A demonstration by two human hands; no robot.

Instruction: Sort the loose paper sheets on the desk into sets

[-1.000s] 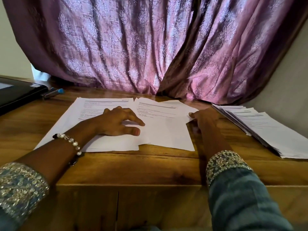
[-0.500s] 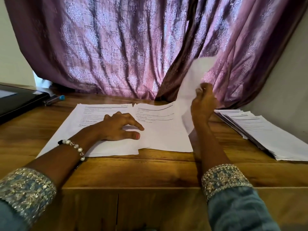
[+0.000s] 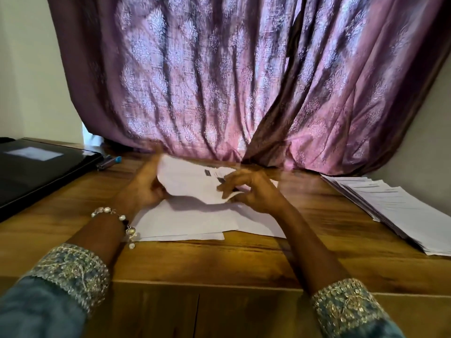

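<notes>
A white printed sheet (image 3: 190,181) hangs a little above the desk between both hands, blurred by motion. My left hand (image 3: 144,186) grips its left edge, fingers behind the paper. My right hand (image 3: 251,191) pinches its lower right corner. Under the raised sheet lie two overlapping piles of loose sheets (image 3: 195,223) in the middle of the wooden desk (image 3: 219,262). A fanned stack of printed sheets (image 3: 400,213) lies at the desk's right side, apart from both hands.
A black laptop (image 3: 39,172) lies closed at the left, with a blue-capped pen (image 3: 108,162) beside it. A purple patterned curtain (image 3: 231,81) hangs behind the desk and touches its back edge. The desk's front edge runs just before my sleeves.
My right hand brought the lifted sheet down and left over the middle piles. My left hand left the left pile and took the sheet's left edge. The camera tilted up.
</notes>
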